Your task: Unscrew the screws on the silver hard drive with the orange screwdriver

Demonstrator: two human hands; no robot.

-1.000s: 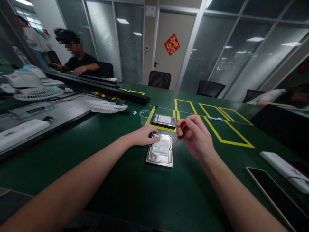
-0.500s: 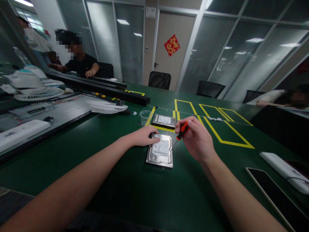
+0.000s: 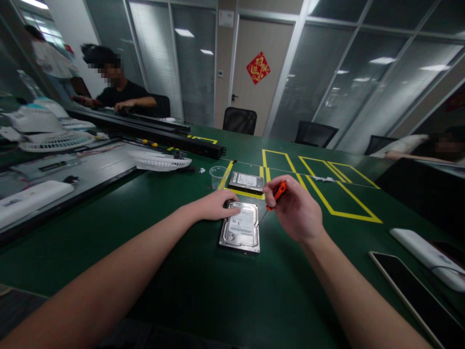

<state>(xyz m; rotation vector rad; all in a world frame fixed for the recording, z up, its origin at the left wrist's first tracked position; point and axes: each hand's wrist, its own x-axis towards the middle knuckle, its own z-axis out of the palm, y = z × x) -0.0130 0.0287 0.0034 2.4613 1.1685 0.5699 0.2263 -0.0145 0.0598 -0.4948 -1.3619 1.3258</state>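
A silver hard drive [image 3: 240,230] lies flat on the green table [image 3: 174,271], label up. My left hand [image 3: 218,204] grips its far left part, thumb over the top. My right hand [image 3: 296,208] is closed round a red and black screwdriver [image 3: 279,192], whose thin shaft slants down to the drive's right edge; whether the tip touches is too small to tell. Just beyond lies a second hard drive [image 3: 247,181] inside yellow tape. A clear plastic cup [image 3: 219,177] stands to its left.
White fan parts [image 3: 160,161], a metal panel [image 3: 98,169] and long black bars [image 3: 156,131] lie at the left. A phone [image 3: 417,295] and a white device [image 3: 428,257] lie at the right. People sit across the table and at the far right.
The screwdriver handle has turned slightly in my right hand, and the fingers have shifted round it. My left hand and the drive keep their place. The person across has moved an arm.
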